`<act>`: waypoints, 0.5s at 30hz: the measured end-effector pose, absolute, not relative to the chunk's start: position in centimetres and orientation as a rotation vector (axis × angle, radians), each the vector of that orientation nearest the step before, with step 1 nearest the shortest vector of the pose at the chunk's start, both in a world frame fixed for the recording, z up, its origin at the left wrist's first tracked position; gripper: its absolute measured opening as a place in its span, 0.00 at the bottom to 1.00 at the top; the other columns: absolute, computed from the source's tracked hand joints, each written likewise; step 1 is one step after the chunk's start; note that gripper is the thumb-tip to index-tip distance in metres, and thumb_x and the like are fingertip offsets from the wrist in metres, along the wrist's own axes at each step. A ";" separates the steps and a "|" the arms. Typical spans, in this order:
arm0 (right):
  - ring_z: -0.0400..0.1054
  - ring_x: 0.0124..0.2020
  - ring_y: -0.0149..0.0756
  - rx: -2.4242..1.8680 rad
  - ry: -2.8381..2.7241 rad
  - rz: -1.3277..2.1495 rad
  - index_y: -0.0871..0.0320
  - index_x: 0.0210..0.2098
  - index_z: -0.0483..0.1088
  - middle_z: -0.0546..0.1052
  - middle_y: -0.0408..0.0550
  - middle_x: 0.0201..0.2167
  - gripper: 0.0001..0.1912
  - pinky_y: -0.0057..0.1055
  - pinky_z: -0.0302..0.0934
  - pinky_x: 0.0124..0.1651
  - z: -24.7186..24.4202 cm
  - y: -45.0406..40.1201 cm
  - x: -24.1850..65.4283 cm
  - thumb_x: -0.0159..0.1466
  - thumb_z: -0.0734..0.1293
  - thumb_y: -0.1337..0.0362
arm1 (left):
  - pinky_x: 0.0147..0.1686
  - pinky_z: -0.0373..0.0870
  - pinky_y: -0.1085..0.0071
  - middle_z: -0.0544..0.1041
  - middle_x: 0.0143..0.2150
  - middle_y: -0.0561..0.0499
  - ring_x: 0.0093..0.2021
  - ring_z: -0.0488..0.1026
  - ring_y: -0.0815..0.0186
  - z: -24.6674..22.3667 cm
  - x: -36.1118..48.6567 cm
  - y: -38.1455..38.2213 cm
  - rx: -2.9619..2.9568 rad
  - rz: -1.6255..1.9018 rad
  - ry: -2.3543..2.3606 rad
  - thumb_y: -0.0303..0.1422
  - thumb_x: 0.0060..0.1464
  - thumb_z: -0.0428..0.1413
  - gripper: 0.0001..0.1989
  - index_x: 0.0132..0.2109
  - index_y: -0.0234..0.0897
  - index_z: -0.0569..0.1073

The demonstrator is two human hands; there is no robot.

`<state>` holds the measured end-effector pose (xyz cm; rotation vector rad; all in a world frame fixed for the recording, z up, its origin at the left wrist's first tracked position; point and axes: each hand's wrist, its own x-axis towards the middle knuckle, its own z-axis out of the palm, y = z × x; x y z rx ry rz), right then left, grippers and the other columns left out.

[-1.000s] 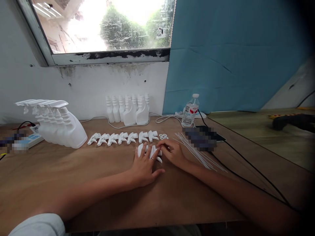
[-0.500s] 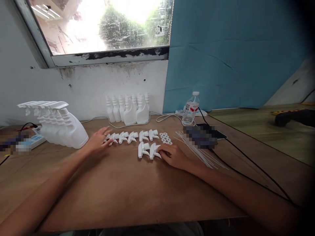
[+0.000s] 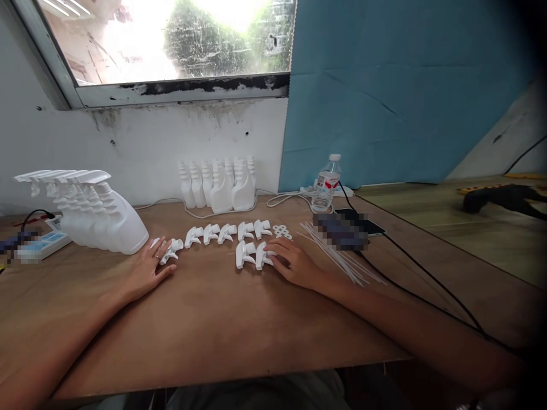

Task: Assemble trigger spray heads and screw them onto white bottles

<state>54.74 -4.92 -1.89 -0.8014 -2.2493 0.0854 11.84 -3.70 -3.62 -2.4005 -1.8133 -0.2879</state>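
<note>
My left hand rests low on the table, fingers spread over a white trigger spray head, thumb apart. Part of another white piece shows beside its fingertips. To its right, several more spray heads lie in a row. Nearer me are two further heads, the left one lying free. Against the right one, my right hand has its curled fingers closed. Small white rings lie just beyond that hand.
White spray bottles stand in a slanted row at left and a group by the wall. Thin white tubes lie at right near a blurred dark item, a phone, black cables and a water bottle.
My left hand has moved left and nearer me from the row's left end, uncovering a head there. The right hand stays on the same spray head. The view has shifted slightly.
</note>
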 end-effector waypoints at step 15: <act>0.64 0.47 0.43 -0.802 -2.353 -0.094 0.56 0.47 0.68 0.70 0.54 0.46 0.13 0.43 0.61 0.51 -2.4 -4.5 54.4 0.64 0.61 0.69 | 0.63 0.51 0.48 0.43 0.71 0.47 0.70 0.37 0.46 -3.5 25.4 -9.2 -2.572 -0.397 -1.643 0.52 0.59 0.44 0.36 0.69 0.43 0.45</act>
